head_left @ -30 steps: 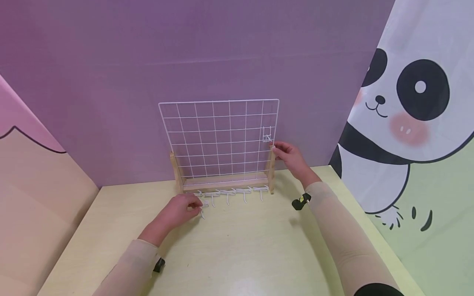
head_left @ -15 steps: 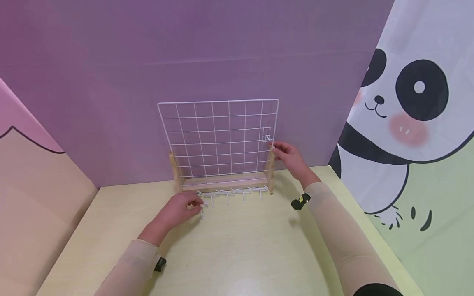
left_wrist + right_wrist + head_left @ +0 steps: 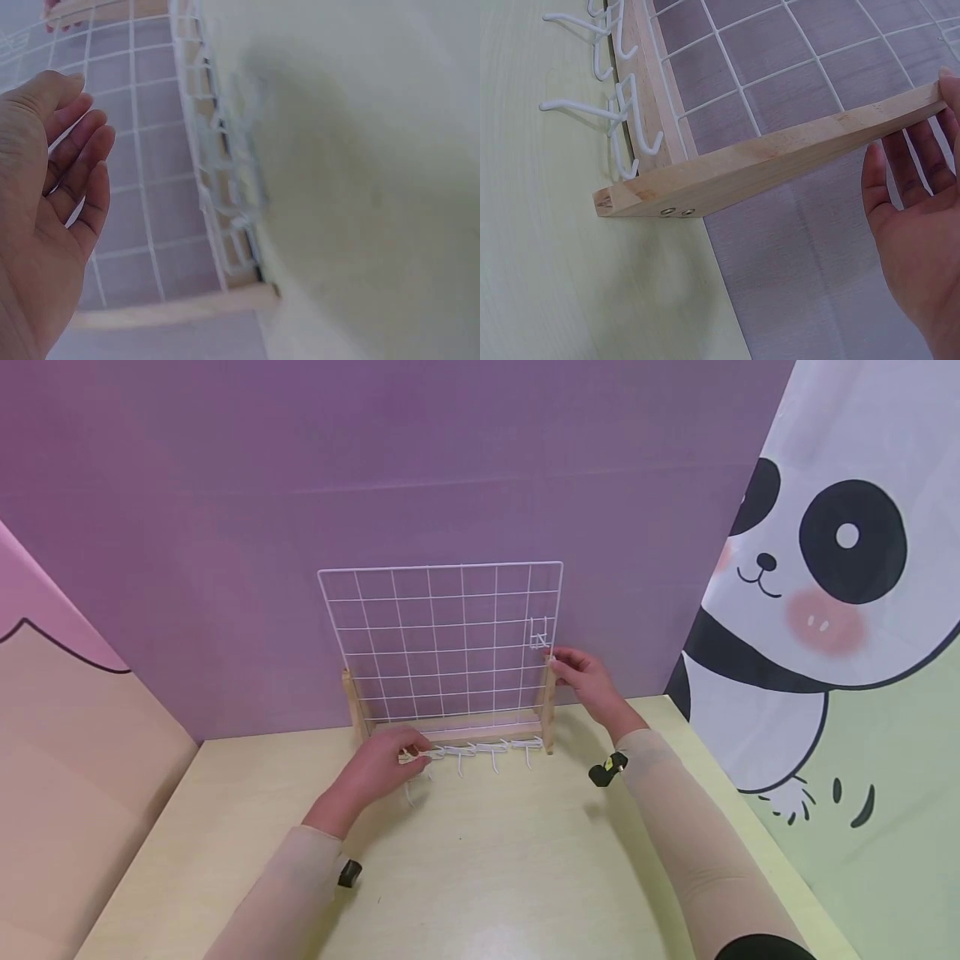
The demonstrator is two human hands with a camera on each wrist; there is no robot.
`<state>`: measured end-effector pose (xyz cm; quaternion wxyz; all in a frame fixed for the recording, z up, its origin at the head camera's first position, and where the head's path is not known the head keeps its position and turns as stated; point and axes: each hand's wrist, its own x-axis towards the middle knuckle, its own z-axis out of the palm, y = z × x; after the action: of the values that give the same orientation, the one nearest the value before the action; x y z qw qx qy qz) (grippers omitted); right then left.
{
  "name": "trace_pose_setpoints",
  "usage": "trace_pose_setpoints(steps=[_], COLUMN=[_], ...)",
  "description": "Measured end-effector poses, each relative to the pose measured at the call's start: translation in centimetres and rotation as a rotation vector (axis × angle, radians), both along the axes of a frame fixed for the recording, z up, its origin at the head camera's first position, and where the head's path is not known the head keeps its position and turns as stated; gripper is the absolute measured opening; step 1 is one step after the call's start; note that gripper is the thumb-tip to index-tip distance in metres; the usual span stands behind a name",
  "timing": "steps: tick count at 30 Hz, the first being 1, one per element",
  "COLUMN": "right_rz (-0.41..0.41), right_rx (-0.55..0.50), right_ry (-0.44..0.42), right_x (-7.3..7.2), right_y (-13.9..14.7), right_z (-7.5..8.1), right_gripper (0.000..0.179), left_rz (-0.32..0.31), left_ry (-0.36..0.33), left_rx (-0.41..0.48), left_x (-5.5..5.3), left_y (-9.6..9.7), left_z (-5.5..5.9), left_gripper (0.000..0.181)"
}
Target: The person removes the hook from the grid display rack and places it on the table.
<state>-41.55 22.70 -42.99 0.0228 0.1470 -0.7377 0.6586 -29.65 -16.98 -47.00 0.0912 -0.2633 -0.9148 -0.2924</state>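
A white wire grid [image 3: 450, 647] stands upright in a wooden stand [image 3: 550, 714]. My right hand [image 3: 596, 689] grips the top of the stand's right post, thumb on one side and fingers on the other in the right wrist view. One white wire hook [image 3: 538, 635] hangs on the grid near its right edge. Several loose white hooks [image 3: 492, 748] lie in a row along the stand's front. Over the left end of that row is my left hand [image 3: 378, 768], partly covering hooks. In the left wrist view its fingers [image 3: 94, 191] are loosely bent, with nothing visible between them.
The stand sits near the back of a pale wooden table [image 3: 465, 877]. A purple backdrop [image 3: 450, 468] rises behind it. A panda print [image 3: 847, 610] covers the sheet on the right.
My left hand has moved right and slightly away from me, off the leftmost hook, which stays behind on the table. The right hand keeps its hold on the post.
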Motion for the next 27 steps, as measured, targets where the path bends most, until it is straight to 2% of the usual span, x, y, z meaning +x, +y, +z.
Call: trace_pose_setpoints(steps=[7, 18, 27], right_rz=[0.003, -0.008, -0.009], right_rx=[-0.002, 0.010, 0.005], right_ry=[0.007, 0.004, -0.005], right_x=[-0.1, -0.5, -0.5], right_y=[0.0, 0.0, 0.0], right_z=[0.0, -0.3, -0.2], right_gripper=[0.040, 0.040, 0.039], left_rz=[-0.008, -0.026, -0.044], left_ry=[0.020, 0.026, 0.101], left_rx=[0.012, 0.038, 0.125], left_x=[-1.3, -3.5, -4.9], left_y=[2.7, 7.2, 10.6], left_z=[2.2, 5.1, 7.1], left_gripper=[0.019, 0.037, 0.037])
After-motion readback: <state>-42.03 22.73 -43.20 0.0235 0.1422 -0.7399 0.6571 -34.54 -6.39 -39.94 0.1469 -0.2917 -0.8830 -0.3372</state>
